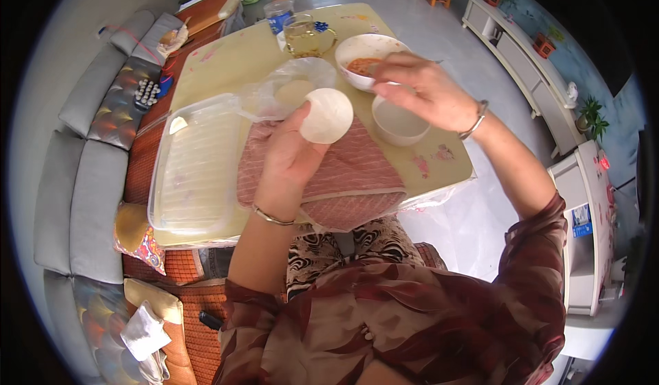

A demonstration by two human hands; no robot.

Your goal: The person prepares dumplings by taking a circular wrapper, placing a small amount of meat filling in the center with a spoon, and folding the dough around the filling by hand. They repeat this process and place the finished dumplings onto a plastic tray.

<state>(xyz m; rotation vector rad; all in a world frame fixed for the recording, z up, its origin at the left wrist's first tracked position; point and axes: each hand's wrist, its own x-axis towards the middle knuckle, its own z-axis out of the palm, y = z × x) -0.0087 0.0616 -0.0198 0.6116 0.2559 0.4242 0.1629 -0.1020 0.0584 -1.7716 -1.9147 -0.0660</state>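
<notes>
My left hand [293,151] holds a round, pale dough wrapper [327,116] by its edge, above a folded pink striped cloth [355,163]. My right hand [419,89], blurred, is over the near rim of a white bowl [352,79] with reddish-brown filling [363,66] in it. A thin utensil end [438,62] shows past this hand; whether my fingers grip it cannot be told. Under the hand stands a smaller white bowl [400,122]. Behind the wrapper, more round wrappers [294,92] lie in a clear plastic bag [322,71].
A clear ridged plastic tray [198,169] lies at the table's left, with one white folded piece [178,124] in its far corner. A glass mug [304,37] of yellowish liquid and a plastic jar [278,14] stand at the back. A grey sofa [98,205] runs along the left.
</notes>
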